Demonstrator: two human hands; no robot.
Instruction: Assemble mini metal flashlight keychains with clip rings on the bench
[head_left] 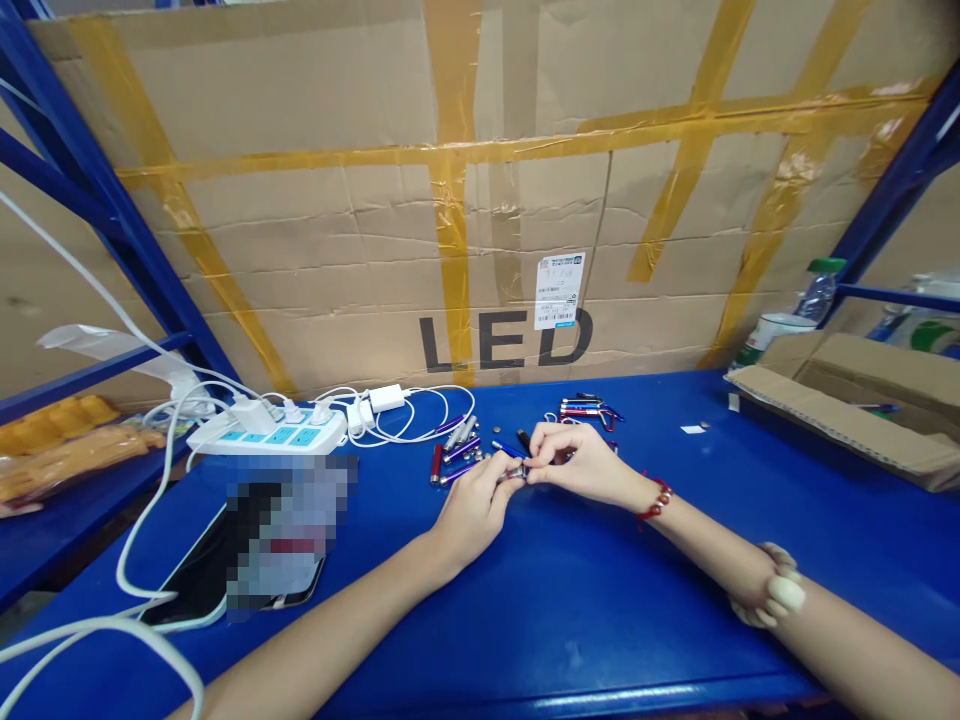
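Observation:
My left hand (474, 508) and my right hand (585, 462) meet over the blue tabletop, fingertips almost touching. Between them is a small silvery piece (517, 471), pinched by my left fingers; most of it is hidden. The thumb and forefinger of my right hand close at its end, and what they grip is too small to make out. Just beyond my left hand lie several slim metal tubes like keychain flashlights, among them a red tube (436, 464) and a purple tube (461, 451). Behind my right hand is another group of tubes (585, 409) with clips.
A white power strip (270, 432) with plugs and tangled cables stands back left, near a phone (191, 560) and a partly blurred object. An open cardboard box (855, 400) and a bottle (819, 290) are at right. A large taped carton (360, 260) walls off the back.

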